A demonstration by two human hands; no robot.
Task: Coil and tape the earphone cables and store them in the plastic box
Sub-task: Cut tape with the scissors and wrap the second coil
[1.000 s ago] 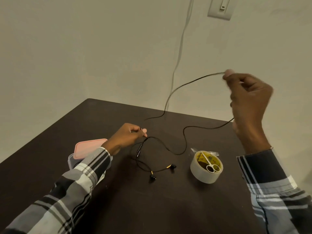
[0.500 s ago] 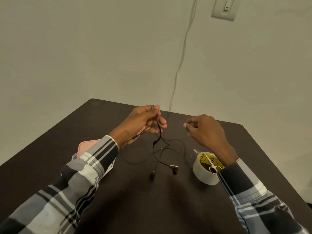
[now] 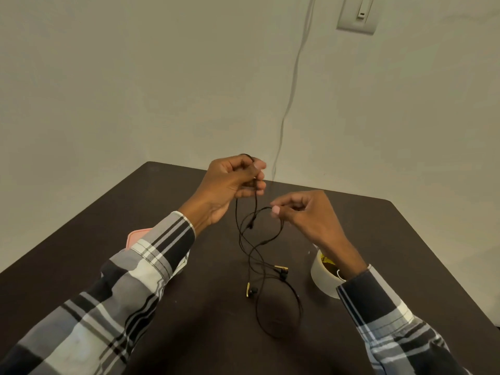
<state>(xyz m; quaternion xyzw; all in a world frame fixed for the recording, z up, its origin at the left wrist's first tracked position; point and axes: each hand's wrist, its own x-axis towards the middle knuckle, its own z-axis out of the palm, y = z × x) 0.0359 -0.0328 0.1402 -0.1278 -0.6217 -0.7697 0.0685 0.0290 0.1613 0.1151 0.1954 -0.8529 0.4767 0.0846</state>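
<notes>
Earphone cable [image 3: 253, 255] pinched in left hand [image 3: 230, 182] and right hand [image 3: 305, 215] — dark table [image 3: 135, 212], far edge near wall [image 3: 135, 77].

Plain home room, dark table [image 3: 378, 239], bare wall [image 3: 135, 77], wall switch [image 3: 357, 14]

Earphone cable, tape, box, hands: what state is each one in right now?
Earphone cable: loosely looped, partly lifted, not yet taped.
Earbuds: lying on the table.
Left hand: raised, grips the cable's upper part.
Right hand: pinches a cable loop.
Tape roll: on the table, partly hidden by the right wrist.
Plastic box: pink lid on, mostly hidden behind the left sleeve.
</notes>
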